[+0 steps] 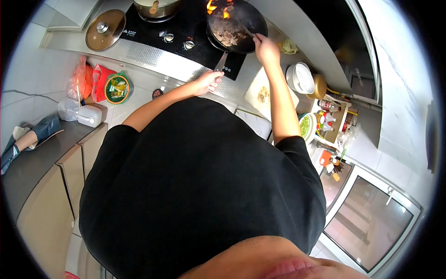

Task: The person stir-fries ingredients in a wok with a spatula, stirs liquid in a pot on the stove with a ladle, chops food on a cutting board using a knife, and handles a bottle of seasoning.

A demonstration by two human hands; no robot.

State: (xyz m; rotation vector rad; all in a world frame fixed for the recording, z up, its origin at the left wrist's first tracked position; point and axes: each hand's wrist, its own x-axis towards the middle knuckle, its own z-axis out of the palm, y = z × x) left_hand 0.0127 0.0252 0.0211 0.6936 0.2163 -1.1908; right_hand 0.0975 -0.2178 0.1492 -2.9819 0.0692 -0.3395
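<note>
Over the right side of the cooktop [190, 23], wok [256, 21] with sliced meat [227, 35], flames [211, 7] at its far side. I see hands apart: left hand [208, 83] clamped on wok handle [222, 61], right hand [267, 49] gripping a utensil [251, 33], its end inside the wok. Glass lid [110, 31] left, cutting board [253, 91] right.

Kitchen, black cooktop [190, 23], wok [256, 22] with flames [211, 7], pot [170, 11], chopping board [253, 98], seasoning bottles [327, 106], fitted cabinets [46, 197]

Single wide head view — forward and down, close over black shirt [200, 172], pan [254, 21] farther off.
</note>
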